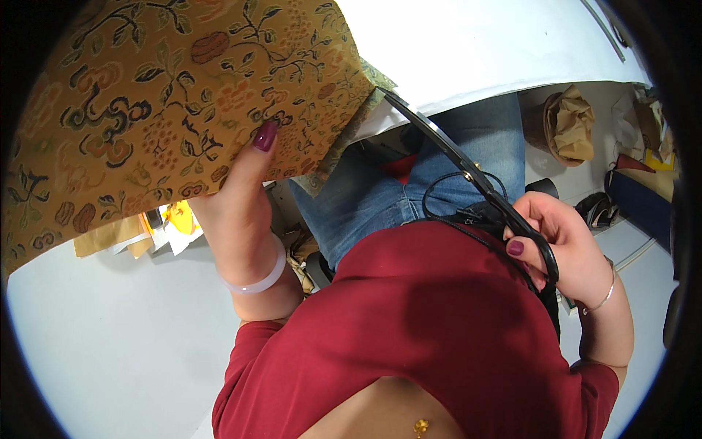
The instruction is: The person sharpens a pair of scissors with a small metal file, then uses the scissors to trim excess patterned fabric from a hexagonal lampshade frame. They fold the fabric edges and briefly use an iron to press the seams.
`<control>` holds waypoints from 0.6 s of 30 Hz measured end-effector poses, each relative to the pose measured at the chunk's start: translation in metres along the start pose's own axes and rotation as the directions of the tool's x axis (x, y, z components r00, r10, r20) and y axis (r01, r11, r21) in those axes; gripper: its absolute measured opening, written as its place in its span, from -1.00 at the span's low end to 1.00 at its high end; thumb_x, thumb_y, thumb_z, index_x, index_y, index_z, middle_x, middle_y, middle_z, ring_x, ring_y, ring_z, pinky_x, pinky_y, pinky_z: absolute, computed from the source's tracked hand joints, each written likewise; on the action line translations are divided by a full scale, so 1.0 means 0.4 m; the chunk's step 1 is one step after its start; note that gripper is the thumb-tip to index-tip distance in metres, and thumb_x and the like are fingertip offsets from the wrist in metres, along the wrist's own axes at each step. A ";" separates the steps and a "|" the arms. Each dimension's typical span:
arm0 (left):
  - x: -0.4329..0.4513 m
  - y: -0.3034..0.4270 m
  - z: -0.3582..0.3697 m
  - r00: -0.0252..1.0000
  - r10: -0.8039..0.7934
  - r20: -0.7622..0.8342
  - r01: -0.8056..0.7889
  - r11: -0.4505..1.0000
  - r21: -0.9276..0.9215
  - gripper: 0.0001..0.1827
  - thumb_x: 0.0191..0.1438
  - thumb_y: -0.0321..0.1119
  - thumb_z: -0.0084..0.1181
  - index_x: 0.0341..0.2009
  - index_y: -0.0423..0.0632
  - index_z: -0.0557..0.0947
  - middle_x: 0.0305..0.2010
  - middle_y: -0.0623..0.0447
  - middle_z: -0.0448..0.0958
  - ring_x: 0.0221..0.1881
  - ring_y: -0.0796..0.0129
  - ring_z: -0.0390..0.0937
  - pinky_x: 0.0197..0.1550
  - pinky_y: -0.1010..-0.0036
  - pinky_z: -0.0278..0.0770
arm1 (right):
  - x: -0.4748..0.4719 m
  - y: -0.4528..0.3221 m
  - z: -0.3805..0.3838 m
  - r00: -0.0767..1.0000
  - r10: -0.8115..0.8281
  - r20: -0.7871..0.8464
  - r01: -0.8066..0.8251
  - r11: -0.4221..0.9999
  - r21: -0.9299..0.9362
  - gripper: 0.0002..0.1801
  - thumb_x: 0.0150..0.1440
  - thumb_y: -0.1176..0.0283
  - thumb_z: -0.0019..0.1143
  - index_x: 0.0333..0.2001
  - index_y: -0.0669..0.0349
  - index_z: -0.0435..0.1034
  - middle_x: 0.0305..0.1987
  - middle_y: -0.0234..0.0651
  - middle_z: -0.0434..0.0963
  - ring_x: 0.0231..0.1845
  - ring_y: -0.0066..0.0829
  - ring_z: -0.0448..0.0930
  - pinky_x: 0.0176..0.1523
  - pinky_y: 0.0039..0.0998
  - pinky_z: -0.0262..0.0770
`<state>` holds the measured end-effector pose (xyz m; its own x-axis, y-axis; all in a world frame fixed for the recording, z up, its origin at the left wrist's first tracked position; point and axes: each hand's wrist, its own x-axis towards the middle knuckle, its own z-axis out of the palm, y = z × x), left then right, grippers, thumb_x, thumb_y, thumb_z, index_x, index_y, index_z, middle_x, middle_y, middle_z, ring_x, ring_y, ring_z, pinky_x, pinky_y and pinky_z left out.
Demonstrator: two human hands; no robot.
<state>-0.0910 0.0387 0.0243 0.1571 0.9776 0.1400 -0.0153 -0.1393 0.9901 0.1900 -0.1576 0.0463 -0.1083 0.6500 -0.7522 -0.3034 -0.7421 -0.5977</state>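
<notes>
My left hand (249,170) grips the lower edge of a large gold brocade fabric (186,104) patterned with leaves, fruit and cloud shapes. Its thumb lies on top of the cloth, and the fingers are hidden beneath. Dark long-bladed scissors (466,170) are in my right hand (565,247), whose thumb and fingers are at the handles. The scissor tips touch or lie very near the fabric's right corner; the blades look closed or nearly so. Around that corner, a paler greenish patterned layer (329,162) shows under the gold cloth.
A white-covered table (493,44) spans the upper right. Beyond my knees, a brown bin (540,126) holds crumpled brown paper (573,126). A dark blue box-like object (639,203) stands at the right. Papers and a yellow item (180,217) lie below the cloth at left.
</notes>
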 end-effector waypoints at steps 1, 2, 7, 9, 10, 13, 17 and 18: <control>0.000 0.000 -0.002 1.000 0.011 0.020 -0.011 1.000 0.024 -0.31 0.12 -0.64 0.24 0.37 -0.15 0.41 0.20 -0.07 0.57 0.18 0.18 0.57 0.23 0.20 0.58 | 0.000 0.003 0.000 1.000 0.001 -0.001 -0.001 1.000 -0.004 -0.77 0.28 0.49 0.37 -0.20 0.25 0.39 -0.53 -0.49 0.49 -0.67 -0.74 0.41 -0.59 -0.63 0.29; -0.002 -0.001 -0.002 1.000 -0.005 0.004 0.006 0.999 -0.035 -0.33 0.08 -0.64 0.31 0.31 -0.18 0.45 0.16 -0.05 0.59 0.14 0.22 0.58 0.21 0.26 0.56 | 0.001 0.005 -0.003 1.000 0.005 0.002 -0.005 1.000 -0.004 -0.78 0.29 0.49 0.37 -0.20 0.25 0.39 -0.52 -0.49 0.49 -0.66 -0.73 0.41 -0.59 -0.64 0.29; 0.005 0.015 0.011 1.000 -0.019 0.007 0.019 1.000 0.012 -0.37 0.12 -0.66 0.24 0.31 -0.20 0.45 0.18 -0.07 0.58 0.16 0.20 0.58 0.24 0.24 0.56 | -0.001 0.024 -0.026 0.996 -0.028 0.086 0.027 0.999 0.021 -0.74 0.28 0.39 0.37 -0.15 0.25 0.40 -0.46 -0.45 0.51 -0.61 -0.71 0.44 -0.53 -0.64 0.34; 0.006 0.026 0.021 0.999 -0.021 0.041 0.021 1.000 -0.007 -0.42 0.12 -0.65 0.26 0.27 -0.22 0.50 0.16 -0.06 0.60 0.14 0.22 0.59 0.23 0.28 0.55 | -0.008 0.032 -0.037 0.992 -0.048 0.120 0.043 0.998 0.043 -0.71 0.27 0.34 0.38 -0.13 0.26 0.41 -0.43 -0.43 0.52 -0.58 -0.70 0.46 -0.49 -0.64 0.36; 0.006 0.030 0.027 0.998 -0.030 0.049 0.030 1.000 0.000 -0.44 0.12 -0.64 0.28 0.25 -0.23 0.52 0.14 -0.06 0.61 0.14 0.23 0.59 0.23 0.30 0.55 | -0.014 0.034 -0.043 0.991 -0.046 0.128 0.043 0.999 0.033 -0.65 0.24 0.28 0.41 -0.10 0.27 0.42 -0.41 -0.40 0.53 -0.56 -0.68 0.46 -0.48 -0.64 0.37; 0.009 0.027 0.045 0.995 0.070 0.066 -0.063 0.992 -0.107 -0.57 0.05 -0.57 0.46 0.04 -0.23 0.66 -0.04 0.03 0.70 -0.03 0.36 0.63 0.08 0.47 0.54 | -0.029 0.039 -0.052 0.991 -0.069 0.116 0.068 0.998 0.010 -0.63 0.23 0.28 0.43 -0.11 0.28 0.43 -0.40 -0.41 0.53 -0.54 -0.68 0.47 -0.48 -0.64 0.37; 0.041 0.004 0.065 0.996 0.083 -0.020 -0.085 0.990 -0.115 -0.61 0.12 -0.55 0.38 0.07 -0.23 0.65 0.02 0.00 0.68 0.05 0.33 0.62 0.15 0.42 0.51 | -0.041 0.038 -0.047 0.991 -0.024 0.131 0.020 0.999 0.035 -0.60 0.15 0.34 0.51 -0.11 0.29 0.43 -0.37 -0.41 0.54 -0.48 -0.71 0.48 -0.49 -0.65 0.37; 0.053 0.004 0.066 0.995 0.092 0.032 -0.088 0.991 -0.100 -0.61 0.11 -0.54 0.40 0.06 -0.21 0.66 -0.02 0.02 0.69 0.03 0.36 0.63 0.14 0.44 0.50 | -0.042 0.037 -0.044 0.993 -0.003 0.122 -0.002 0.999 0.047 -0.60 0.11 0.39 0.54 -0.12 0.30 0.43 -0.38 -0.43 0.54 -0.52 -0.73 0.46 -0.51 -0.67 0.34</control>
<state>-0.0615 0.0549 0.0288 0.1869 0.9551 0.2297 -0.1282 -0.2081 0.9697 0.2039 -0.1823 0.0454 -0.2215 0.6676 -0.7108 -0.3470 -0.7351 -0.5824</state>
